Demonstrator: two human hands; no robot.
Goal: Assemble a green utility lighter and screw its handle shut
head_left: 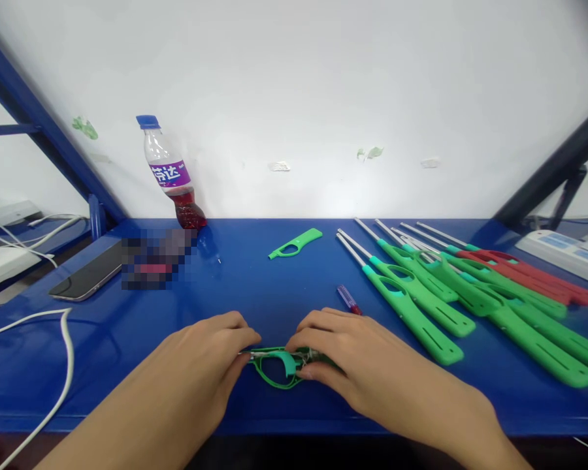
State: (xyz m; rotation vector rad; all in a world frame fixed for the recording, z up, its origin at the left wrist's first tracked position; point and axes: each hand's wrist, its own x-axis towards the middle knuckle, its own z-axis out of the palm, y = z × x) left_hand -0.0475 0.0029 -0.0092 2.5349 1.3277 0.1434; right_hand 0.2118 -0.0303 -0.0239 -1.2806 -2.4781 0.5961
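Note:
Near the table's front edge lies an opened green utility lighter (pixel 280 385), its trigger loop and inner parts exposed. My left hand (pixel 215 349) is closed, pinching its left end by the thin metal rod. On the other side, my right hand (pixel 330 346) is closed over the handle part, and its fingertips press near the teal trigger (pixel 289 363). The right fingers hide most of the handle. Farther back a loose green handle shell (pixel 296 243) lies flat. A small screwdriver (pixel 349 299) with a clear and red handle rests just beyond my right hand.
Several assembled green lighters (pixel 414 320) and red lighters (pixel 532 274) overlap at the right. At the left are a bottle (pixel 169 173) of red drink, a phone (pixel 91 269), a blurred-out item (pixel 157 261) and a white cable (pixel 67 352). A power strip (pixel 568 258) stands far right.

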